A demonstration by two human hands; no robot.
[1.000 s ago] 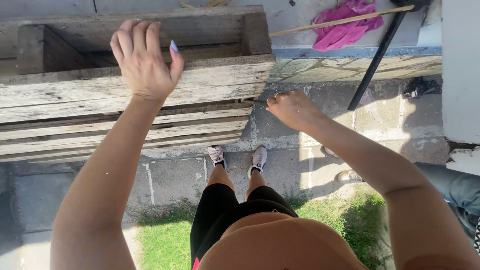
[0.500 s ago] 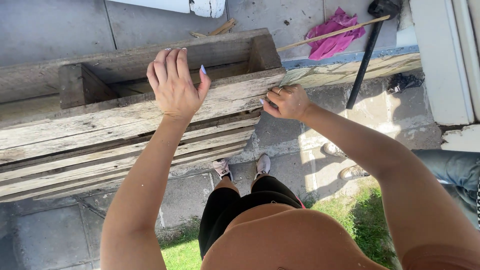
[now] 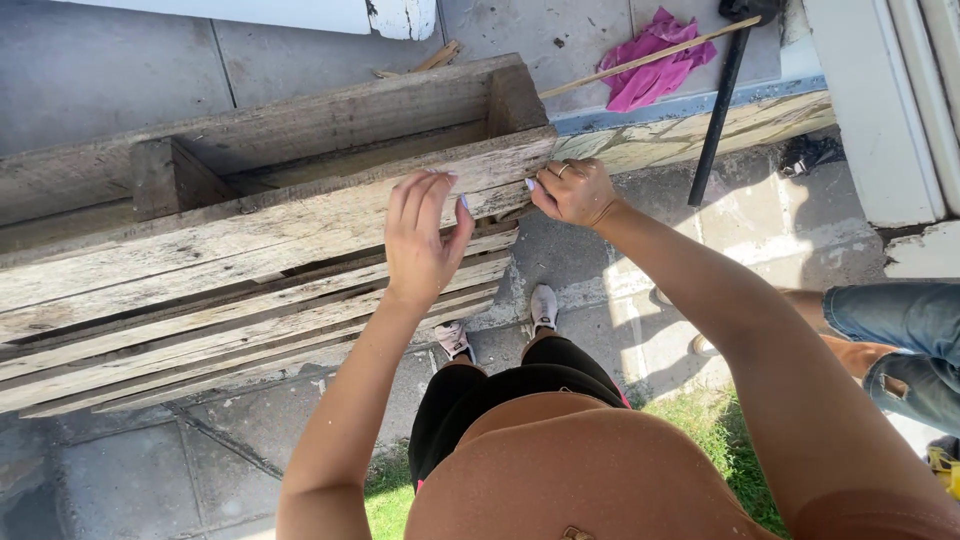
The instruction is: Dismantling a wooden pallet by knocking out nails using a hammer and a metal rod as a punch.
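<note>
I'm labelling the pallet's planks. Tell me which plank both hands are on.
The top front plank, the broad weathered one below the open gap. The right hand grips its end; the left hand rests flat on it. The thinner slats below go untouched.

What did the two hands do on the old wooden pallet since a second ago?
The left hand slid right along the top board of the pallet and closer to the right hand, which moved to the board's end corner and now touches it. The pallet stands on its edge as before, and the pink cloth and the black bar lie where they were.
</note>
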